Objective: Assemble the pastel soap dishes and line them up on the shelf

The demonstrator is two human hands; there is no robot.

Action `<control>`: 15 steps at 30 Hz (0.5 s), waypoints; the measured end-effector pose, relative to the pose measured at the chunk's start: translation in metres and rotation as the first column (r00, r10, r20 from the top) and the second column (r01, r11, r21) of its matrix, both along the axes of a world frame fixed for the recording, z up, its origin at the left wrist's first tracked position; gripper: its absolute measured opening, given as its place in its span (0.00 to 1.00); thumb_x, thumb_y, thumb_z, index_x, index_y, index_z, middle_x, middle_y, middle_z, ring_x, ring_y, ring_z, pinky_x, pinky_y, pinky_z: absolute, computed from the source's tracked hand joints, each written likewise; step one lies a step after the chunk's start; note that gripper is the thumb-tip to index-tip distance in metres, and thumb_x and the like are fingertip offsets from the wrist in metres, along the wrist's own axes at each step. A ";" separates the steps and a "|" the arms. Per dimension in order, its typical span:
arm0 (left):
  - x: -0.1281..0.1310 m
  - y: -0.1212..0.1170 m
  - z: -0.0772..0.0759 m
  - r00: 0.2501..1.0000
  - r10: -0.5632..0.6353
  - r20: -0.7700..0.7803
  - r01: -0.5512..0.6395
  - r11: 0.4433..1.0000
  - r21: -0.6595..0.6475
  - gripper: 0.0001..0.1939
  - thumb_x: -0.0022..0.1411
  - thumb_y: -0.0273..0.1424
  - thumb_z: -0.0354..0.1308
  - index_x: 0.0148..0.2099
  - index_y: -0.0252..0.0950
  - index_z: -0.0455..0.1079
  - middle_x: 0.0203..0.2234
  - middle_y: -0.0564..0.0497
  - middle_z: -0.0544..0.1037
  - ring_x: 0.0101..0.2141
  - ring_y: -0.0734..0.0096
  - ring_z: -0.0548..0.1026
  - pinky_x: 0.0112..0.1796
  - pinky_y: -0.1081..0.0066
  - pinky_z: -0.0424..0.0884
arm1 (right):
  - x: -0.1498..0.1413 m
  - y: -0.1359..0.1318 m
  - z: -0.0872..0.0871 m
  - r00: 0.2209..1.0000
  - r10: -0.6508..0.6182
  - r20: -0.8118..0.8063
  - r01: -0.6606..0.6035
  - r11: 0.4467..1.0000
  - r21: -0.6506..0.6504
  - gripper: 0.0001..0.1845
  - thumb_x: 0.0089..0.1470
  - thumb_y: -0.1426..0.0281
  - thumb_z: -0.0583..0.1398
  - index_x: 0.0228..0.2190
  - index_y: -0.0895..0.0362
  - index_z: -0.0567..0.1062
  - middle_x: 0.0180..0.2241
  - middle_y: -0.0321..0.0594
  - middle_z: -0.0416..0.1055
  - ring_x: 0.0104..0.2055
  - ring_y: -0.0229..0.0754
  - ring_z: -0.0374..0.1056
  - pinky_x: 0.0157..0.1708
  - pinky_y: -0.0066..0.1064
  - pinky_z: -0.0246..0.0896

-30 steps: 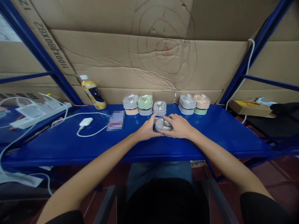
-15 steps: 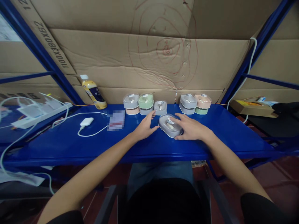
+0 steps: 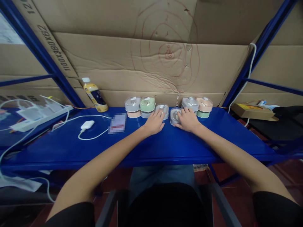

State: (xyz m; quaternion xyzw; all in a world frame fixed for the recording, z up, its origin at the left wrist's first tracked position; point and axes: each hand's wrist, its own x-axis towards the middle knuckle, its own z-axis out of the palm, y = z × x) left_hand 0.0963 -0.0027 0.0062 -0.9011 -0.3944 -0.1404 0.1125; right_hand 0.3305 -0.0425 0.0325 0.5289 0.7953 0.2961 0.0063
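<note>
My left hand [image 3: 154, 123] reaches over the front of a small grey lidded box [image 3: 165, 109], its fingers laid out on or just above the clear lid. Another grey lidded box [image 3: 174, 117] stands just to the right of it, with a small gap between them. My right hand [image 3: 189, 120] grips this one from its right side, fingers over the lid and thumb at the near edge. Behind my right hand is a stacked grey box [image 3: 190, 101], partly hidden by the fingers.
Left of my hands are a green-topped stack [image 3: 148, 103] and a grey-and-pink stack [image 3: 133, 104]. A pink-and-green stack [image 3: 204, 104] is at the right. Further left lie a blurred flat item [image 3: 117, 123], a white charger [image 3: 87, 124] with cable and a yellow drink bottle [image 3: 96, 96]. Cardboard [image 3: 106, 63] walls the back.
My right hand has pushed the nearer grey box back and slightly right, beside the other one. My left hand has moved forward onto the left grey box.
</note>
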 end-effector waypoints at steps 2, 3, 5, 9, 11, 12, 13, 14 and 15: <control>-0.007 -0.019 0.000 0.999 -0.008 0.033 0.007 1.000 0.020 0.30 0.73 0.31 0.56 0.71 0.20 0.63 0.71 0.23 0.68 0.71 0.36 0.66 0.70 0.46 0.63 | -0.003 0.017 -0.004 1.000 -0.013 0.000 0.013 1.000 0.005 0.40 0.66 0.44 0.62 0.57 0.69 0.77 0.53 0.66 0.78 0.56 0.67 0.70 0.56 0.50 0.58; -0.010 -0.030 0.000 0.998 -0.012 0.056 0.010 1.000 0.028 0.30 0.73 0.32 0.56 0.71 0.21 0.64 0.69 0.24 0.69 0.69 0.37 0.68 0.69 0.47 0.65 | -0.004 0.026 -0.005 1.000 -0.021 -0.004 0.021 1.000 0.007 0.40 0.67 0.45 0.61 0.58 0.70 0.76 0.53 0.66 0.77 0.57 0.67 0.69 0.57 0.50 0.57; -0.016 -0.052 0.001 0.993 0.021 0.114 -0.025 0.999 0.036 0.32 0.72 0.36 0.60 0.71 0.24 0.64 0.65 0.26 0.72 0.65 0.37 0.72 0.65 0.46 0.69 | -0.007 0.040 -0.008 0.999 -0.045 -0.023 0.046 0.999 0.012 0.39 0.68 0.48 0.60 0.59 0.71 0.75 0.55 0.67 0.77 0.58 0.68 0.69 0.58 0.51 0.57; -0.020 -0.077 -0.001 0.928 0.287 0.238 -0.298 0.954 0.010 0.46 0.62 0.51 0.72 0.70 0.26 0.64 0.62 0.21 0.71 0.60 0.23 0.74 0.57 0.39 0.74 | -0.013 0.054 -0.010 0.989 -0.085 -0.122 0.092 0.994 0.052 0.36 0.68 0.54 0.60 0.63 0.71 0.72 0.58 0.70 0.75 0.59 0.69 0.68 0.58 0.54 0.60; -0.023 -0.074 -0.006 0.894 0.357 0.270 -0.347 0.934 -0.085 0.49 0.59 0.54 0.73 0.70 0.27 0.64 0.60 0.20 0.73 0.58 0.19 0.76 0.55 0.35 0.75 | -0.013 0.051 -0.011 0.980 -0.034 -0.194 0.049 0.996 0.071 0.33 0.68 0.55 0.60 0.62 0.70 0.74 0.59 0.70 0.75 0.60 0.71 0.68 0.59 0.57 0.61; -0.025 -0.069 -0.009 0.890 0.353 0.289 -0.325 0.935 -0.141 0.48 0.60 0.54 0.73 0.69 0.28 0.64 0.58 0.22 0.74 0.57 0.20 0.77 0.54 0.35 0.76 | -0.012 0.048 -0.011 0.971 0.021 -0.239 -0.004 0.997 0.071 0.32 0.69 0.55 0.59 0.61 0.68 0.75 0.58 0.69 0.75 0.61 0.71 0.68 0.59 0.58 0.62; -0.028 -0.063 -0.012 0.892 0.325 0.314 -0.274 0.942 -0.194 0.46 0.61 0.53 0.72 0.69 0.30 0.64 0.57 0.24 0.76 0.56 0.22 0.79 0.54 0.36 0.76 | -0.012 0.043 -0.011 0.951 0.094 -0.293 -0.079 0.995 0.062 0.30 0.69 0.55 0.58 0.60 0.66 0.76 0.58 0.67 0.75 0.61 0.70 0.68 0.61 0.59 0.63; -0.031 -0.056 -0.015 0.894 0.277 0.352 -0.204 0.952 -0.230 0.44 0.61 0.51 0.72 0.69 0.32 0.63 0.57 0.27 0.77 0.56 0.25 0.80 0.54 0.38 0.77 | -0.011 0.038 -0.012 0.916 0.176 -0.361 -0.172 0.984 0.044 0.29 0.70 0.55 0.58 0.60 0.64 0.77 0.59 0.65 0.75 0.62 0.69 0.68 0.62 0.60 0.63; -0.034 -0.049 -0.018 0.893 0.214 0.396 -0.116 0.960 -0.255 0.45 0.60 0.49 0.73 0.71 0.35 0.61 0.59 0.29 0.77 0.57 0.28 0.80 0.55 0.40 0.77 | -0.010 0.032 -0.012 0.863 0.253 -0.437 -0.272 0.962 0.020 0.29 0.70 0.53 0.57 0.61 0.61 0.77 0.60 0.62 0.75 0.64 0.67 0.69 0.64 0.60 0.63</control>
